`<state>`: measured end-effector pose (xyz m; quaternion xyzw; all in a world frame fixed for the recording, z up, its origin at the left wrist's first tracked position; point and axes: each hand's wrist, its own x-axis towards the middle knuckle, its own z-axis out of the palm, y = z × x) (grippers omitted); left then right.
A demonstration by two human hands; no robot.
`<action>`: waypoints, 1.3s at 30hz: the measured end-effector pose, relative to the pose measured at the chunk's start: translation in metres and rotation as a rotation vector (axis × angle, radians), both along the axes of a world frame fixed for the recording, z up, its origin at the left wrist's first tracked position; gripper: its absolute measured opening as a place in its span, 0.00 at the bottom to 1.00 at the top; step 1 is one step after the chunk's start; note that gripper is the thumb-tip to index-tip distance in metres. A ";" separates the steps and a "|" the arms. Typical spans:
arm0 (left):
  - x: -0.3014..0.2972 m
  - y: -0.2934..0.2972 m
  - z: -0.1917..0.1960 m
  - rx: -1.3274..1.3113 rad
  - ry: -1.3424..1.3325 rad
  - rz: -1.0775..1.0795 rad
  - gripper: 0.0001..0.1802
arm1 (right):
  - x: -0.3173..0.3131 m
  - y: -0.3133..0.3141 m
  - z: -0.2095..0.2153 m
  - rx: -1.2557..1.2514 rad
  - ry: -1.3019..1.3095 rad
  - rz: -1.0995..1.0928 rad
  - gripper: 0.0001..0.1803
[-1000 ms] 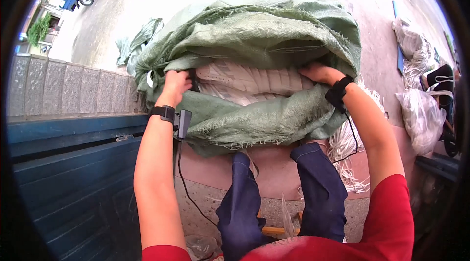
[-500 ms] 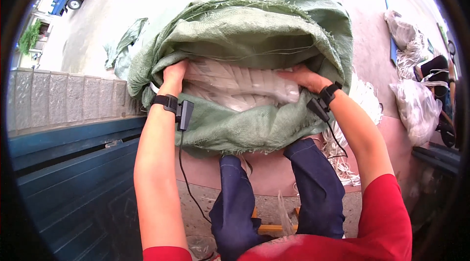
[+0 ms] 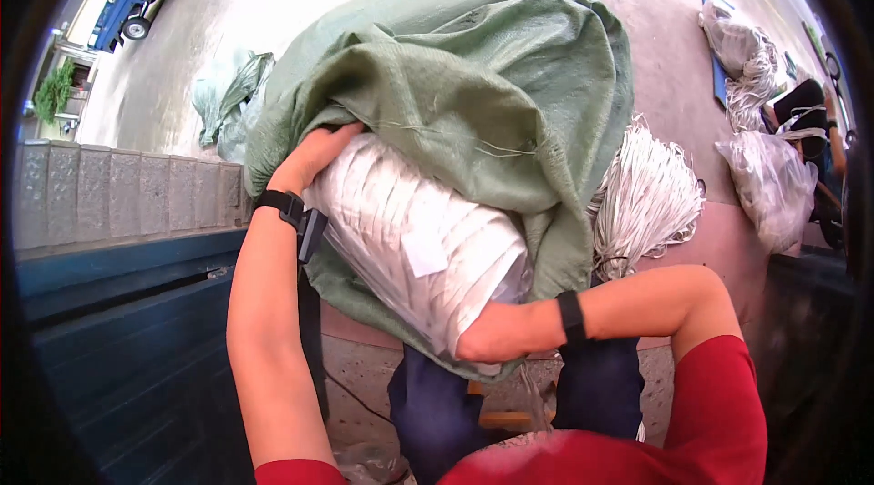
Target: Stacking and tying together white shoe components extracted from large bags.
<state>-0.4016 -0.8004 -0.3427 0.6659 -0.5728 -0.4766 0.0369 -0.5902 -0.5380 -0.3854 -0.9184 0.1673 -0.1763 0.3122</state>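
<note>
The left hand (image 3: 314, 156) gripped the green sack (image 3: 473, 94) mouth's far edge; the right hand (image 3: 496, 335) cupped the white bundle (image 3: 414, 239) near end, fingers curled, concrete open beyond.

Left hand (image 3: 314, 157) raised high, fingers curled and pressed flat, forearm rising steeply from the lower edge, black band on the wrist. Right hand (image 3: 496, 332) low and near the body, closed in a loose grip, forearm lying almost level, elbow bent sharply, black band on the wrist.
</note>
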 end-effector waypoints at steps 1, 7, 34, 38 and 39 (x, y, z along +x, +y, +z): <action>0.001 0.004 0.003 0.070 -0.016 -0.078 0.34 | 0.001 0.005 0.004 -0.007 -0.004 -0.007 0.08; 0.053 0.053 0.025 0.064 0.086 -0.266 0.28 | -0.016 0.010 0.037 -0.062 0.137 0.097 0.05; 0.092 0.268 -0.027 -0.134 -0.112 -0.694 0.34 | 0.004 -0.089 -0.137 0.872 0.281 -0.797 0.42; 0.108 0.201 -0.039 -0.657 -0.306 -0.307 0.36 | 0.022 -0.101 -0.150 0.766 0.207 -0.917 0.47; 0.112 0.186 -0.044 -0.646 -0.432 -0.298 0.35 | 0.027 -0.107 -0.135 0.985 0.328 -0.827 0.47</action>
